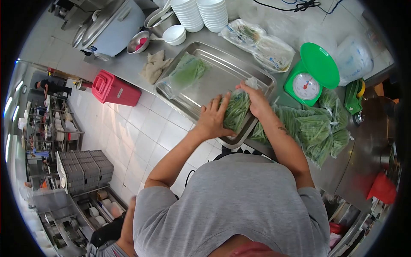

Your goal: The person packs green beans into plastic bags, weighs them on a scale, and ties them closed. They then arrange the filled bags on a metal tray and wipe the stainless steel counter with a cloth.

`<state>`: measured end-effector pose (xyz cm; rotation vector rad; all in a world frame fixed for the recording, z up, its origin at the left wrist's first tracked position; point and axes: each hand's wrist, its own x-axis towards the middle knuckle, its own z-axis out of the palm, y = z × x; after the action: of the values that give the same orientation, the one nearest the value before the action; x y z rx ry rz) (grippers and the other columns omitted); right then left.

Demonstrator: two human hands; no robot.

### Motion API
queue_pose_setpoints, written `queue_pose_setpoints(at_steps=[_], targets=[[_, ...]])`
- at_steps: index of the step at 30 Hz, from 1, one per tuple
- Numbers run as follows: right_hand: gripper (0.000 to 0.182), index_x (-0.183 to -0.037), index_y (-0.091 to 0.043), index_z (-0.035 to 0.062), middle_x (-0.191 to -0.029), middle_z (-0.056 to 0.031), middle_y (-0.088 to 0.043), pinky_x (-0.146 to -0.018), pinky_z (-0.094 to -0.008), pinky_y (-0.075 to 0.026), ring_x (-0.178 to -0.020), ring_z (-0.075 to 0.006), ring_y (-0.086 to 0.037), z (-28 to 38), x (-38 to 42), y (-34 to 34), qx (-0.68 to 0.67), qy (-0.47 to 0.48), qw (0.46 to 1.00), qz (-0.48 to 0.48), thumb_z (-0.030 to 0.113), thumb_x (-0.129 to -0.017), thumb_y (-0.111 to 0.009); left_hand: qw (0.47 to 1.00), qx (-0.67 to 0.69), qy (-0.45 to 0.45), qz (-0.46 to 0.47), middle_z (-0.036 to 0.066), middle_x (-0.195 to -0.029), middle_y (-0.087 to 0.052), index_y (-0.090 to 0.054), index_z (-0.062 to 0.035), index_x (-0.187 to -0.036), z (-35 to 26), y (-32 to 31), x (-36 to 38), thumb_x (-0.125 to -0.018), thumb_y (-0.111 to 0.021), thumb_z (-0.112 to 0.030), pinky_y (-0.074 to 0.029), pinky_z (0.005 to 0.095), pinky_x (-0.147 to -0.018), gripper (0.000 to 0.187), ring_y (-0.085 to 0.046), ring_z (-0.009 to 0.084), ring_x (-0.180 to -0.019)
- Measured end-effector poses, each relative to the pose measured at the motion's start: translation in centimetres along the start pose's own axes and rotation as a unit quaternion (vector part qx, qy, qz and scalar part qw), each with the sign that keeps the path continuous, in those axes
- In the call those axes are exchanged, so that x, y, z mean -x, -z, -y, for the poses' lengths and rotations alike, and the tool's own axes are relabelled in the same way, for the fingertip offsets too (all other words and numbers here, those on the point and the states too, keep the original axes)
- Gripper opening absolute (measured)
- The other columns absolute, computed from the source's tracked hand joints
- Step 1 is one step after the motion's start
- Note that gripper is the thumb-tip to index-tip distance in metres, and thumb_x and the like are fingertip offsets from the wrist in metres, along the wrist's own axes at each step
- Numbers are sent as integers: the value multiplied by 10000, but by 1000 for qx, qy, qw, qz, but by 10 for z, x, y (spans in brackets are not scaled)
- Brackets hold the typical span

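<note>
A clear plastic bag of green beans (236,112) lies in the right end of a metal tray (218,60). My left hand (211,116) rests against the bag's left side, its fingers spread and its thumb near the lower end. My right hand (255,99) is closed on the gathered plastic at the bag's upper end. Another bag with green contents (188,70) lies at the tray's left end. Several more bags of green beans (314,128) are heaped beside my right forearm.
A green scale (306,85) stands right of the tray. Behind are a foam tray (274,55) and stacked white bowls (212,13). A cloth (155,66) and metal bowl (138,43) lie left. A red bin (113,88) stands on the floor; another person's arm (128,227) shows lower left.
</note>
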<state>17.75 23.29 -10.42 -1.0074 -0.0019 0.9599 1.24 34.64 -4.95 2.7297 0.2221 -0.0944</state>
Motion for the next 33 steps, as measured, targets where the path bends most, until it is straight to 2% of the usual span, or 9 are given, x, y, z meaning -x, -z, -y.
queue_pose_setpoints(at_steps=[9, 12, 15, 18, 21, 24, 27, 30, 33], targets=[[373, -1067, -591, 3, -975, -68, -613, -781, -311, -466, -895, -169, -582, 5, 3, -9, 29, 21, 998, -48, 301, -856, -668, 995, 42, -47, -84, 259, -1239, -387, -145, -181, -1473, 8, -7, -7, -561, -813, -256, -390, 472, -901, 1133, -445, 434, -1101], [243, -933, -593, 52, -903, -27, -596, -724, -301, -488, -859, -149, -584, 11, 6, -16, 1, -11, 998, -61, 284, -880, -643, 988, -67, -63, -121, 248, -1175, -418, -163, -170, -1466, 1, -5, -4, -565, -811, -206, -403, 444, -883, 1110, -471, 430, -1039], [463, -1110, -570, 0, -1023, -100, -597, -819, -309, -470, -999, -169, -550, -3, -3, -13, -19, 71, 997, -11, 399, -881, -621, 998, -3, -30, -57, 240, -1186, -439, -161, -127, -1468, 8, -6, -15, -574, -814, -223, -386, 433, -860, 1111, -471, 393, -1039], [521, -1141, -551, 4, -1028, -101, -585, -834, -308, -453, -982, -177, -538, 4, -4, -15, -5, 108, 992, -67, 464, -898, -569, 985, 48, -68, -150, 222, -1250, -431, -168, -68, -1455, 12, -10, -17, -562, -837, -249, -375, 436, -859, 1130, -468, 368, -1081], [540, -1154, -526, 8, -1006, -105, -570, -849, -314, -434, -953, -179, -527, 41, 30, -45, 140, 212, 956, 147, 498, -929, -492, 974, 84, -40, -208, 196, -1279, -432, -180, -29, -1438, 7, -4, -13, -563, -843, -266, -363, 430, -875, 1123, -471, 345, -1099], [515, -1138, -516, 6, -973, -97, -566, -884, -315, -405, -934, -182, -524, 26, 15, -39, 273, 190, 931, 153, 481, -960, -428, 949, 121, -81, -278, 183, -1270, -445, -217, -32, -1426, -4, 11, -19, -563, -840, -306, -357, 416, -861, 1099, -473, 339, -1094], [480, -1138, -512, 3, -948, -105, -566, -923, -347, -380, -960, -199, -518, 38, 46, -69, 284, 285, 895, 192, 444, -974, -415, 947, 143, -82, -274, 169, -1232, -491, -377, -19, -1347, -4, 3, -34, -634, -794, -321, -347, 410, -850, 880, -489, 330, -1087], [477, -1171, -528, 18, -1188, -119, -525, -1002, -343, -328, -1166, -222, -455, 41, 51, -71, 412, 396, 805, 160, 429, -986, -372, 958, 112, -159, -210, 164, -1155, -549, -530, -20, -1204, 12, -15, -49, -738, -707, -293, -337, 398, -842, 569, -513, 328, -1061], [592, -1309, -415, 17, -1324, -143, -426, -1033, -353, -305, -1254, -243, -398, 46, 44, -49, 349, 379, 823, 240, 447, -917, -523, 928, 180, -159, -285, 109, -858, -610, -596, -20, -1072, 1, -15, -53, -822, -623, -188, -364, 404, -905, 302, -559, 290, -908]])
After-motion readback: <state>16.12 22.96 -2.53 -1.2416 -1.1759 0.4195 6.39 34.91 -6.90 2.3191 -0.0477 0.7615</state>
